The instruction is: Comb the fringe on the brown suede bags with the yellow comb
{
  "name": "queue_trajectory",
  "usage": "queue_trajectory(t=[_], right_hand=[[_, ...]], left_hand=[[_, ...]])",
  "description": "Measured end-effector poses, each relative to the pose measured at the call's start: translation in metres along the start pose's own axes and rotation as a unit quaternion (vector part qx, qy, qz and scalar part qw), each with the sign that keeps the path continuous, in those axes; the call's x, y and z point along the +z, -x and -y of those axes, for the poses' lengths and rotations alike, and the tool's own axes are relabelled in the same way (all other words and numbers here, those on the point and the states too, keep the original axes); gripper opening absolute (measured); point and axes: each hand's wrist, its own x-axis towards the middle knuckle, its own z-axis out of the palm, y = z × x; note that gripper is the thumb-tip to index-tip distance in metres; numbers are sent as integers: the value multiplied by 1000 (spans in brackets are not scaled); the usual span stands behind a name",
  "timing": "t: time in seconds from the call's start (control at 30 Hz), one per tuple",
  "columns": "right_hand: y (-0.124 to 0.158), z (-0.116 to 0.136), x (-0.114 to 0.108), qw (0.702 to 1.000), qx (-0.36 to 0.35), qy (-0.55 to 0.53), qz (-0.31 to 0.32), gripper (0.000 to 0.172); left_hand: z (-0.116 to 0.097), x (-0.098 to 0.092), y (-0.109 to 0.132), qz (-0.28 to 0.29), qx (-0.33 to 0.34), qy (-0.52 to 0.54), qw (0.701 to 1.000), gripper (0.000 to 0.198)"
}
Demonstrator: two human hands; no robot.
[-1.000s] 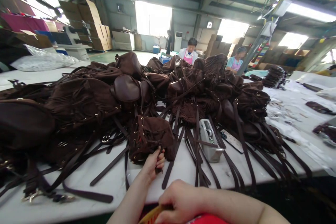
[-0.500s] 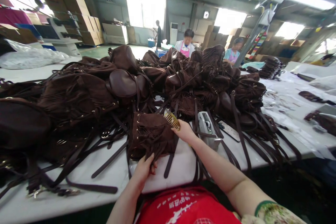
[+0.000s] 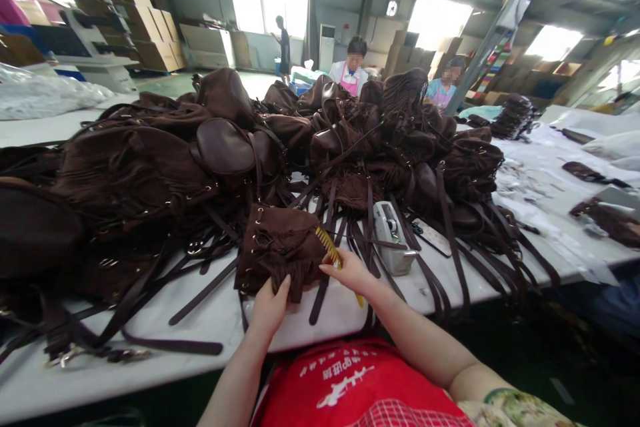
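Observation:
A dark brown fringed bag (image 3: 275,233) with metal eyelets lies on the white table in front of me. My left hand (image 3: 271,300) is closed on the lower edge of its fringe, thumb on top. In my right hand (image 3: 350,272) is a yellow comb (image 3: 327,246), teeth pointing toward the bag's right side. The comb's lower end sticks out below the hand. A loose strap end (image 3: 320,300) hangs between my hands on the table.
Brown bags (image 3: 225,147) are heaped behind and to the left, straps trailing over the table (image 3: 300,330). A grey tape dispenser (image 3: 393,237) and a phone-like flat object (image 3: 431,236) lie to the right. Two people in pink aprons (image 3: 350,78) are beyond the heap; another stands farther back.
The comb has swung more upright and dropped slightly with my right hand. My left hand has shifted a little up and left on the fringe. The whole view has tilted slightly down.

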Motion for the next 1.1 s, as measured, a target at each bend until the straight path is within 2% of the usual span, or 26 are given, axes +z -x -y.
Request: queue_trajectory(t=[0.07,0.13,0.27,0.37,0.5,0.6,0.67,0.73,0.8,0.83,0.87,0.93,1.03,1.1], right_hand=[[-1,0,-1,1000,10,-18,-1,20],[-2,0,-1,995,48,-80,44,25],[-8,4,3,959,105,-212,153,37],[-17,9,5,934,144,-271,184,40],[-29,16,2,907,182,-307,223,37],[-32,20,-4,895,187,-306,265,39],[-31,23,-9,893,182,-314,267,39],[-29,26,-12,887,178,-328,273,39],[-26,28,-13,873,177,-346,294,39],[-24,30,-12,864,178,-357,307,40],[-21,30,-10,856,181,-367,315,39],[-15,31,-3,844,194,-387,316,36],[-1,32,8,838,223,-401,295,31],[12,32,11,848,216,-383,297,31]], left_hand=[[-6,0,-1,-28,30,-40,998,23],[-11,3,-3,-39,42,-55,997,25],[-17,18,-13,7,20,-4,1000,28],[-19,26,-20,17,1,-6,1000,23],[-23,23,-26,4,-25,-33,999,23],[-30,17,-29,45,-66,-10,997,25],[-35,13,-29,95,-101,26,990,31],[-41,12,-28,205,-154,97,962,44],[-44,14,-28,345,-215,186,894,59],[-45,18,-29,400,-242,229,854,64],[-44,23,-30,430,-261,266,822,65],[-41,36,-33,423,-273,322,802,51],[-33,58,-39,380,-265,373,804,21],[-28,68,-41,374,-257,395,799,13]])
